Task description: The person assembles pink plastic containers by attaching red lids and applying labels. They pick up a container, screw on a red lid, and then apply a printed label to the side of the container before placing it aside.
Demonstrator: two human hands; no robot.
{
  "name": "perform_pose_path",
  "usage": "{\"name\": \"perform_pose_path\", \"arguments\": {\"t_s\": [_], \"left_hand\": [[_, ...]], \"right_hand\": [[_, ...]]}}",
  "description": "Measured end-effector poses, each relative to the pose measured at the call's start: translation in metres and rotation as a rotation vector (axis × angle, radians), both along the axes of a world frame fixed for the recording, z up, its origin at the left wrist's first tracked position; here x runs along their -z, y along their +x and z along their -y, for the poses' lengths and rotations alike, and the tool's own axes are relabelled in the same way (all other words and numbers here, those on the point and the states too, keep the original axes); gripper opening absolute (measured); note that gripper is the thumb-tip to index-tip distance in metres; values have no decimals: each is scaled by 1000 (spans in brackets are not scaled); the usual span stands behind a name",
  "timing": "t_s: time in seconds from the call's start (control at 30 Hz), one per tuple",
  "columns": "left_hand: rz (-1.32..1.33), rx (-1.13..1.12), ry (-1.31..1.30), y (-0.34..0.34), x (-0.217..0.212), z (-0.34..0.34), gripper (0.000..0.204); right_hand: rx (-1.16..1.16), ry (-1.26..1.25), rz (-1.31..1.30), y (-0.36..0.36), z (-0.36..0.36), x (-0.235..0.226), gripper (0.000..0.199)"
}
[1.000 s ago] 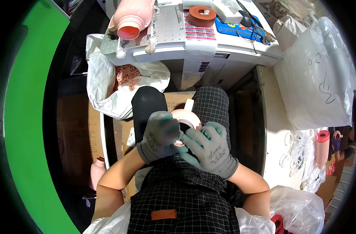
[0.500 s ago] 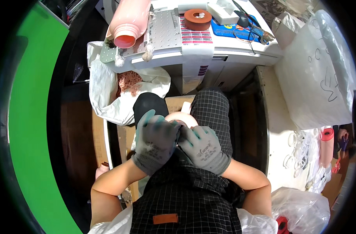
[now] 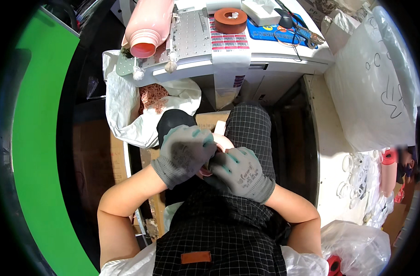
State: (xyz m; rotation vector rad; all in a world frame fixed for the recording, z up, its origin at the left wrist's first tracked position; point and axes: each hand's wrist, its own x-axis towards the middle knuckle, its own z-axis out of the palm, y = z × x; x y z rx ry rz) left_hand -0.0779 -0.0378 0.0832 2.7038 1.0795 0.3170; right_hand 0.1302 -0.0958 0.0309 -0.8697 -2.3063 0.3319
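Between my knees sits a pink bottle-like piece [image 3: 224, 142], mostly covered by my gloved hands. My left hand [image 3: 186, 150], in a grey glove with teal patches, is closed over its near left side; what lies inside those fingers is hidden. My right hand [image 3: 242, 175], gloved alike, has its fingers bent and pressed against the piece's near right side. The two hands meet over a dark gap at its opening. A pale pink strip [image 3: 220, 126] shows just beyond the piece.
Ahead, a white machine top [image 3: 196, 62] bears a large pink bottle [image 3: 148, 34], brown tape roll [image 3: 230, 21] and pliers [image 3: 309, 35]. A white bag [image 3: 120, 110] with pink shavings [image 3: 151, 97] stands left. To the right are a bulky white sack [image 3: 371, 87] and clear rings [image 3: 348, 163].
My left hand has turned and shifted slightly, its forearm swinging out to the left. My right hand has moved a little lower. More of the pink piece shows between them.
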Motion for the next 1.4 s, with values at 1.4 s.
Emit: {"name": "perform_pose_path", "arguments": {"t_s": [1.4], "left_hand": [[375,-3,487,77,43,-115,16]], "right_hand": [[159,-1061,-1276,54,-120,43,40]]}}
